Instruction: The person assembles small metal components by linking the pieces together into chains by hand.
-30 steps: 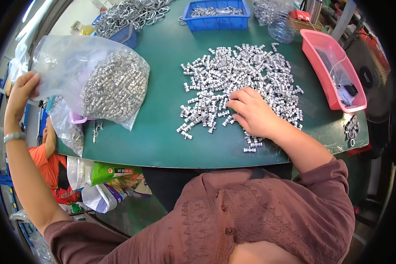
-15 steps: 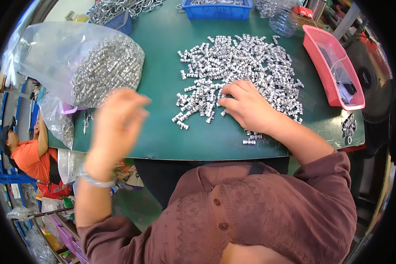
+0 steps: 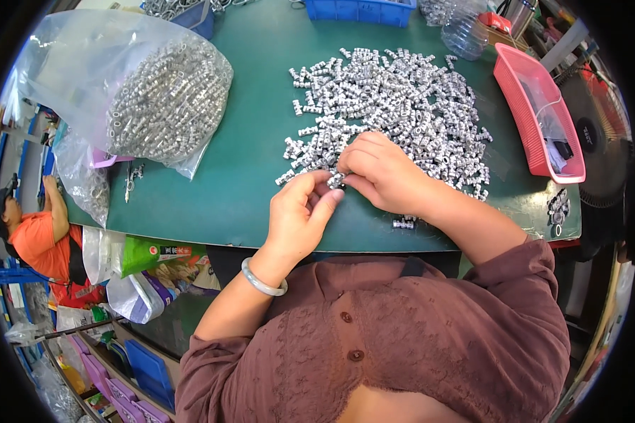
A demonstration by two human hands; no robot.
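Note:
Both of my hands meet at the near edge of a wide pile of small silvery metal fittings [image 3: 402, 106] on a green tabletop [image 3: 254, 141]. Between the thumb and fingers of my left hand [image 3: 300, 211] sits a small silvery metal fitting [image 3: 336, 180]. The fingertips of my right hand [image 3: 381, 173] are closed against that same piece from the other side. Its exact shape is partly covered by my fingers. To the left, a clear plastic bag [image 3: 169, 106] bulges with many similar fittings. A couple of loose fittings [image 3: 403, 224] lie below my right wrist.
A pink basket [image 3: 504, 77] with odds and ends stands at the right, beside a dark fan [image 3: 589, 134]. Blue trays [image 3: 360, 13] of metal parts and a clear plastic jar [image 3: 464, 35] line the far side. Beyond the table's left end, a person in orange [image 3: 39, 236] is present.
My left hand has swung from beside the plastic bag to the right and now meets my right hand at a metal fitting. The view has shifted slightly.

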